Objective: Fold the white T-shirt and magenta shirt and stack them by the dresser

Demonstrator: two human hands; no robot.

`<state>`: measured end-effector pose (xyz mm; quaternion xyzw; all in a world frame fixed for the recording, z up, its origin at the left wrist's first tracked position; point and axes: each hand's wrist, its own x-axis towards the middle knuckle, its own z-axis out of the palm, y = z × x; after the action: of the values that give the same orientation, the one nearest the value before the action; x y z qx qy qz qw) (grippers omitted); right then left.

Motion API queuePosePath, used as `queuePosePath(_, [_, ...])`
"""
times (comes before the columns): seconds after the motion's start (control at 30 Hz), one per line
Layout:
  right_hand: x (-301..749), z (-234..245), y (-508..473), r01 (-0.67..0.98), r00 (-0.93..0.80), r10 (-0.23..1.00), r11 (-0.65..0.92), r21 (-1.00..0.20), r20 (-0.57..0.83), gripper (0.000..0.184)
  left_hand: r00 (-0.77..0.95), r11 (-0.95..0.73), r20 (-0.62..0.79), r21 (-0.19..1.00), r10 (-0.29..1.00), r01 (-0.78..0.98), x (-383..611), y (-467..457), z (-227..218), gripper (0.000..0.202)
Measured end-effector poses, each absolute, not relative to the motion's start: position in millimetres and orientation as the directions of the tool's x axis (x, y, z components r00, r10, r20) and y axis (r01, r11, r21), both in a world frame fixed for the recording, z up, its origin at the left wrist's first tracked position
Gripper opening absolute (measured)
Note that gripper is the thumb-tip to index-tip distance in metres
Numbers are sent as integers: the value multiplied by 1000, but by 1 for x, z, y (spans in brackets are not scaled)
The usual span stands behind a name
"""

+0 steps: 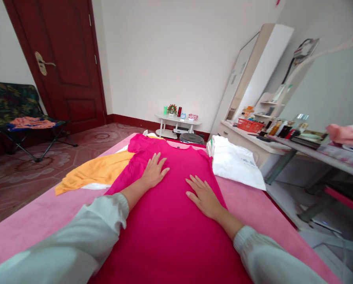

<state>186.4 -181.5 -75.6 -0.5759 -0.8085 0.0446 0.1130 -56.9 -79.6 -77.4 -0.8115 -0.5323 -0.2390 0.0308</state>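
Observation:
A bright magenta T-shirt [173,221] lies spread out on the pink bed cover [253,213], its neckline at the far end. My left hand [154,171] rests flat on the shirt's upper left part, fingers spread. On the right side of the shirt lies my right hand [204,196], palm down with its fingers apart. Neither hand grips anything. The shirt's left sleeve overlaps an orange garment [96,171], which has something white beneath it. To the right, a folded white T-shirt [235,161] sits on a stack close to the magenta shirt's edge.
A dressing table [283,148] with bottles and a red basket [250,125] stands along the right. Past the bed's far end is a low white stand [179,119] with small ornaments. A folding chair [16,110] holding clothes is at the left, near a dark red door [61,59].

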Motion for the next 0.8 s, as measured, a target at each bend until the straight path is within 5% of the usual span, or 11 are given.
queuePosePath(0.2, [193,-75,-201,926,-317,942,332,-178,110,59,427,-441,229,11,875,898,-134,-97,-82,59])
queuePosePath(0.37, [218,-67,-253,925,-345,938,347,-155,41,59,450,-448,250,-69,857,891,-154,-104,-91,56])
queuePosePath(0.57, [249,-57,-333,900,-372,928,355,-252,-23,56,518,-527,237,-25,822,849,-169,-140,-93,54])
queuePosePath(0.8, [280,-53,-400,748,-596,787,616,-250,157,49,605,-618,128,109,786,779,-213,-196,-80,65])
